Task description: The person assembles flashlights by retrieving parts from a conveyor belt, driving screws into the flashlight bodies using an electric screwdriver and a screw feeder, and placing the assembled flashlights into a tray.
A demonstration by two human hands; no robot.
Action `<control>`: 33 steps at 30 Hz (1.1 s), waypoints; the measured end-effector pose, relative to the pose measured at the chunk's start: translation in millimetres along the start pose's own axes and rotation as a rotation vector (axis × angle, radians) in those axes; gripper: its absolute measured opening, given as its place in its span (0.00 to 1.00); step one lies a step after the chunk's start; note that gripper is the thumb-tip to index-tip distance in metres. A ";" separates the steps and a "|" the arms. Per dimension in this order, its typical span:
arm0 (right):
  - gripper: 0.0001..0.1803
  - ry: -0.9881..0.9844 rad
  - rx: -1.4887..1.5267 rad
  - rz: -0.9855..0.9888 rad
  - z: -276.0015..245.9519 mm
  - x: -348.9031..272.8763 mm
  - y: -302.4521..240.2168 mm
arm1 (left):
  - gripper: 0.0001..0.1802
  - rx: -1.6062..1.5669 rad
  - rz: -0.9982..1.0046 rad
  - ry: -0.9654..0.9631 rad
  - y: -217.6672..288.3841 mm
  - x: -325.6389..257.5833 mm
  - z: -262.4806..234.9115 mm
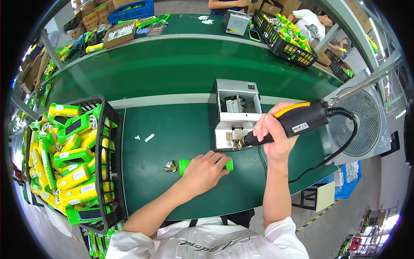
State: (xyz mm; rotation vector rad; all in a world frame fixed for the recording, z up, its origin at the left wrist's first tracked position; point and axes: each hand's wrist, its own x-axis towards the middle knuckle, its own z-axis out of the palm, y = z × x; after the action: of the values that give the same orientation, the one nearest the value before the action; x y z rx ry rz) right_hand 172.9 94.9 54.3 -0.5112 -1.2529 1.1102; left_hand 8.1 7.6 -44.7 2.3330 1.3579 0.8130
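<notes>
My right hand [276, 137] is wrapped round a black and orange electric screwdriver [304, 119], held almost level with its bit pointing left. The tip is at the front opening of a grey metal screw feeder [238, 84]; whether it touches a screw cannot be made out. My left hand [202, 172] lies over a green flashlight [184, 165] on the green table [159, 196], fingers closed round its body. Beyond the flashlight's left end sits a shiny reflector head [170, 166]. Most of the body is hidden under my palm.
A black crate [117, 190] heaped with yellow-green flashlights stands at the left. Small white pieces [149, 137] lie on the table. A green conveyor belt [172, 64] runs beyond. A grey fan [360, 123] stands right, near the screwdriver's cable [345, 151]. Co-workers sit across the belt.
</notes>
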 end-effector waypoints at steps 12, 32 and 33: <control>0.11 -0.043 -0.105 -0.001 1.5 -7.1 2.5 | 0.19 -0.009 0.062 0.022 1.7 9.9 1.0; 0.11 -0.041 0.047 0.219 -4.8 -10.2 -18.2 | 0.18 0.023 0.032 -0.006 2.2 6.5 -3.1; 0.12 -0.043 0.014 0.184 -6.2 -16.1 -17.7 | 0.18 0.029 0.000 -0.032 0.6 5.4 -0.7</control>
State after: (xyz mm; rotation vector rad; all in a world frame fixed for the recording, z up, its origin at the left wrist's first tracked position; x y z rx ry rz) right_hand 186.6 74.9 59.2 -0.6040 -1.2528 1.2894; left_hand 10.2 12.0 -42.1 2.3582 1.3651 0.7576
